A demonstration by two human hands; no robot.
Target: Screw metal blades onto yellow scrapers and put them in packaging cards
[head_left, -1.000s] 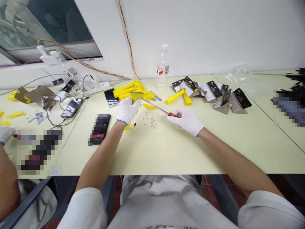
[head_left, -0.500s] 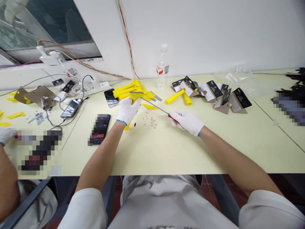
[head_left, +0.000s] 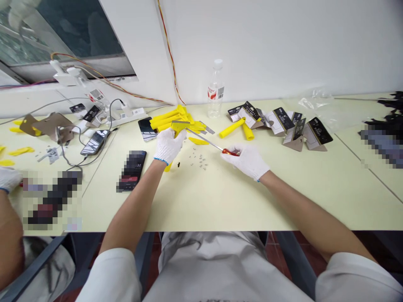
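Taking the scatter of small metal parts (head_left: 200, 161) as the centre of the dial, your gloved left hand (head_left: 169, 146) is at 10 o'clock, wrapped round a yellow scraper (head_left: 179, 127). Its head, with a grey strip along the edge, stands out beyond your fingers, and the end of its handle shows below the glove, toward you. Your gloved right hand (head_left: 247, 159) is at 3 o'clock, closed on the red handle of a screwdriver (head_left: 210, 143). The thin shaft runs from there toward 11 and ends at the scraper's head; whether the tip sits in a screw or merely rests there is too small to tell.

The step in hand looks like screw work on that head. The next move seems to call for a firm left grip, so that the head cannot twist, with the shaft lined up straight and even pressure from your right hand as you turn.

Mind the small metal parts on your side of the shaft: a brush of the glove could scatter them. A black piece (head_left: 178, 165) lies near them at 9 o'clock, a flat yellow piece (head_left: 198, 141) at 12. More yellow handles (head_left: 165, 121) are heaped at 11, two yellow tubes (head_left: 231, 128) lie between 1 and 2, and folded cards (head_left: 281, 120) stand at 2.
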